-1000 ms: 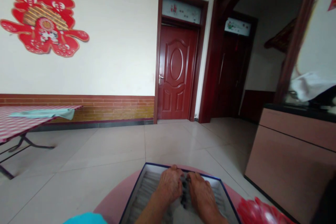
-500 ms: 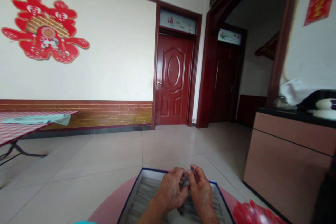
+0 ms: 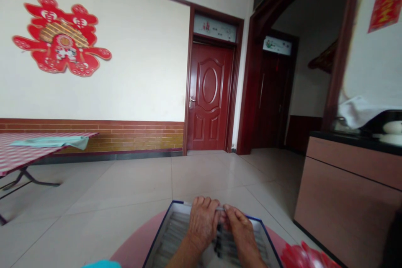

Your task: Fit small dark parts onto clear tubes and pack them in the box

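At the bottom centre of the frame, the left hand (image 3: pixel 203 222) and right hand (image 3: pixel 240 228) curl with bent fingers, gripping a thin greyish item (image 3: pixel 220 208) between them, its exact kind too small to tell. They hold it over a blue-edged box (image 3: pixel 260 234) of grey strips (image 3: pixel 172 234), which sits on a pink round tabletop (image 3: pixel 138 238), a red glossy bundle (image 3: pixel 306 255) at lower right.

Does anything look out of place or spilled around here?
No spill or damage that I can see. Slightly untidy, though: the pale green cloth lies askew on the checked table, one end hanging over its edge.
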A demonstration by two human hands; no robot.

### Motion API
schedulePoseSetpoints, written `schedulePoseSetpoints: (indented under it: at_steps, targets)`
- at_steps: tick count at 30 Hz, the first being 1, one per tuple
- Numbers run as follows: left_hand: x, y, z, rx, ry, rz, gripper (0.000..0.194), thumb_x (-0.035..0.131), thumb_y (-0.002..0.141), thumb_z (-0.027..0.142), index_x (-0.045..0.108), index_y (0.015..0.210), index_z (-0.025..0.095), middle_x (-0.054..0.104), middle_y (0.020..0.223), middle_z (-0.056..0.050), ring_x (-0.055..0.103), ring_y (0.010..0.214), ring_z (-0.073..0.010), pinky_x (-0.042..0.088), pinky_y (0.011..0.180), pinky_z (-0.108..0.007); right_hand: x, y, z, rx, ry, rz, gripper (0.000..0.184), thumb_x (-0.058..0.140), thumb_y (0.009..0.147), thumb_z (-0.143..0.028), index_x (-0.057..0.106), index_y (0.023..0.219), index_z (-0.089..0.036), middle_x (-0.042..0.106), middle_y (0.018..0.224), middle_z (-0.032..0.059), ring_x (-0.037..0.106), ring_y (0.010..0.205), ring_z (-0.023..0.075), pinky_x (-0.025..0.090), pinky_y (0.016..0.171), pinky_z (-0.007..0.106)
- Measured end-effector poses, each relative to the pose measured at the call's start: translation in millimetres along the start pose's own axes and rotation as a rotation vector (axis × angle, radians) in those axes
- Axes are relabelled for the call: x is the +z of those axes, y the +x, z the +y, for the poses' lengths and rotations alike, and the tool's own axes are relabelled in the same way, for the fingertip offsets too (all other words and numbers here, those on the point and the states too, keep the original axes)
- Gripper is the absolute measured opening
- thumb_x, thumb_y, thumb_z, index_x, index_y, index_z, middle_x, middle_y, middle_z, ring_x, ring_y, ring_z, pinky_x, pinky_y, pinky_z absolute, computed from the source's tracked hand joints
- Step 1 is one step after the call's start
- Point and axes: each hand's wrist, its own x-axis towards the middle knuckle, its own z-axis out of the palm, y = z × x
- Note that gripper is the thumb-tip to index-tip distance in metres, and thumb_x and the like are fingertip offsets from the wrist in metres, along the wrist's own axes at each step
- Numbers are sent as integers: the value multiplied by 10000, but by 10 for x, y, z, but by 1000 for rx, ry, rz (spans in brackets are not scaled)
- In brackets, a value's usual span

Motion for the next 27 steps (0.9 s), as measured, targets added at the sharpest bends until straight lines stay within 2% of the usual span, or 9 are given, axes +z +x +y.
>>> schedulePoseSetpoints:
  at_steps: [4, 7, 12, 18, 21, 24, 27]
  targets:
    - [9, -3, 35, 42, 76, 1, 100, 470, 833, 222, 564, 866, 237, 543, 774, -13, 459, 764, -193, 323, 747, -348, 22, 27, 107, 110, 102, 34, 323, 609, 636, -527, 641, 663, -208, 647, 594, -4, 586, 549, 138, 446, 496, 224]
    - [37, -4, 32, 65, 104, 12, 123, 445, 854, 224, 568, 857, 228, 542, 775, -15, 459, 757, -186, 315, 754, -348, 12, 46, 173, 85, 121, 37, 355, 620, 620, -545, 649, 683, -196, 655, 606, 3, 584, 553, 132, 440, 493, 216]
    - [70, -13, 27, 49, 114, 11, 143, 437, 860, 224, 577, 830, 222, 538, 756, -17, 462, 755, -186, 314, 750, -343, -16, 30, 162, 72, 186, 11, 356, 657, 594, -518, 661, 765, -206, 691, 711, 4, 617, 658, 145, 469, 576, 220]
    - [31, -27, 54, 27, 101, -28, 126, 481, 840, 245, 577, 921, 256, 551, 781, -13, 463, 771, -193, 312, 742, -340, -5, 13, 111, 107, 265, -20, 415, 638, 593, -524, 640, 840, -189, 688, 757, 18, 629, 664, 160, 477, 572, 245]
    - [19, -23, 75, 27, 103, -47, 143, 463, 850, 237, 575, 933, 266, 551, 780, -12, 462, 773, -194, 307, 753, -346, -11, 26, 128, 114, 141, 3, 416, 565, 647, -567, 639, 808, -191, 681, 688, 17, 626, 626, 164, 464, 534, 244]
    - [19, -20, 98, 30, 98, -60, 158, 427, 867, 233, 575, 916, 254, 548, 785, -17, 458, 771, -192, 305, 752, -347, -31, 27, 134, 35, -23, 5, 362, 548, 672, -552, 640, 716, -204, 658, 615, -6, 598, 576, 155, 448, 520, 239]
    - [22, -22, 110, 25, 94, -51, 172, 409, 874, 239, 576, 918, 247, 542, 786, -22, 455, 772, -193, 304, 748, -348, -44, 9, 111, -20, -74, 11, 314, 539, 689, -521, 641, 697, -225, 647, 608, -22, 587, 595, 160, 451, 547, 246]
